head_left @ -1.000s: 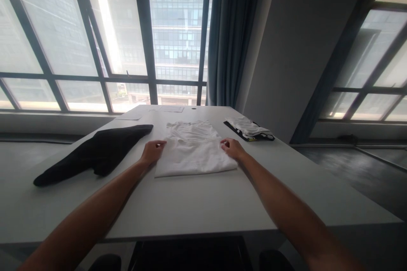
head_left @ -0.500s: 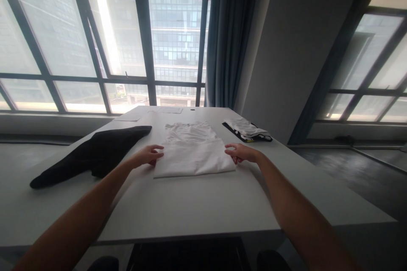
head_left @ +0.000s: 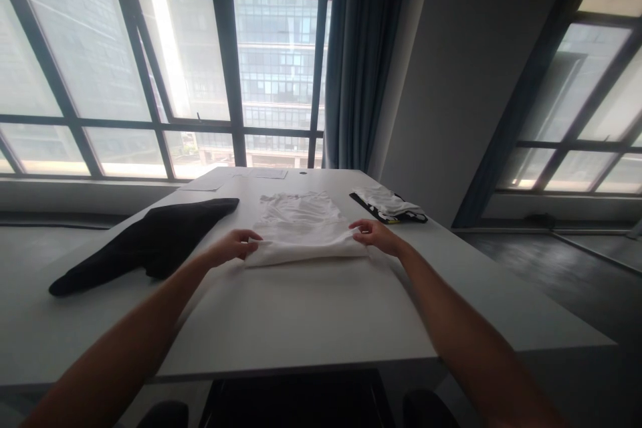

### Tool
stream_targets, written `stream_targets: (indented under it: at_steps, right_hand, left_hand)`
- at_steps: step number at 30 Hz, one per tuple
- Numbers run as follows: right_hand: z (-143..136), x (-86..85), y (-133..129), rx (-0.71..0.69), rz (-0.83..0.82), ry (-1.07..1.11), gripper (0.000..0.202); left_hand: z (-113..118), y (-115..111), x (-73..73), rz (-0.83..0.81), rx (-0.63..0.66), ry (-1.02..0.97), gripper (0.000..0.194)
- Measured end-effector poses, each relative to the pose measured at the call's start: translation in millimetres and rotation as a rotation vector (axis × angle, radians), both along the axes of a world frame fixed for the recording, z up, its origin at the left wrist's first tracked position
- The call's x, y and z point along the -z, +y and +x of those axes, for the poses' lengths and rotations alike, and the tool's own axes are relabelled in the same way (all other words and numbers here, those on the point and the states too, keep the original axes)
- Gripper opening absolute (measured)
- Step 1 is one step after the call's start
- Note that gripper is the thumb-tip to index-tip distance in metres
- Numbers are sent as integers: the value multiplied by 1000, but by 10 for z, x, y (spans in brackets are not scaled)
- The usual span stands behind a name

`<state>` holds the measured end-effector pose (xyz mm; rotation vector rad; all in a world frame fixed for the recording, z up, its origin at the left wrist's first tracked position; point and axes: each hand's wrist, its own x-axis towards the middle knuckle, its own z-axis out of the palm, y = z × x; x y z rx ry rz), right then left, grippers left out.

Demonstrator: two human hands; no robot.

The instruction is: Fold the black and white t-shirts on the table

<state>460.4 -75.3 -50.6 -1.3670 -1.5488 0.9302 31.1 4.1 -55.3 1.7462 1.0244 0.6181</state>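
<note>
A folded white garment (head_left: 305,231) lies in the middle of the table, its far part wrinkled and its near part doubled over into a band. My left hand (head_left: 235,247) pinches the left end of the band between thumb and fingers. At the right end, my right hand (head_left: 375,235) grips the same band, fingers closed on the cloth. The band is stretched between both hands, slightly raised along the fold. Its exact kind of garment cannot be made out.
A black garment (head_left: 150,237) lies spread on the white table (head_left: 301,321) at the left. Toward the right edge rests a small pile, a white cloth (head_left: 384,199) over a black patterned one (head_left: 411,217). Paper sheets (head_left: 268,174) lie at the far end. A black chair (head_left: 295,401) is below the front edge.
Both hands have closed on the white garment's sides and lifted the near part. Its near edge has moved away from me, making the visible near panel shorter.
</note>
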Motion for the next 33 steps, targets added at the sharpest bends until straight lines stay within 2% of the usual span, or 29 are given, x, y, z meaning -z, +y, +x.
stream_targets:
  at_steps: [3, 6, 9, 12, 16, 21, 27, 33]
  right_hand:
    - [-29, -46, -8, 13, 55, 88, 53]
    - [-62, -138, -85, -32, 23, 95, 55]
    - [-60, -190, -165, -104, -171, -13, 67]
    - [-12, -185, -190, -105, -408, -134, 80]
    - [69, -177, -185, -86, -518, -206, 86]
    - [130, -207, -210, -92, -562, -202, 81]
    - [196, -213, -238, -141, -542, -44, 81]
    - [222, -203, -234, -86, -532, 75, 76]
  left_hand:
    - [-33, -52, -90, -37, 79, -37, 57]
    - [-81, -111, -190, -77, 169, -13, 54]
    - [-110, -149, -241, -115, 227, 42, 55]
    - [-117, -168, -245, -143, 255, 106, 55]
    - [-113, -175, -230, -146, 242, 165, 55]
    - [-113, -170, -215, -163, 241, 176, 53]
    - [-113, -180, -215, -166, 251, 160, 50]
    - [-116, -185, -225, -175, 255, 159, 50]
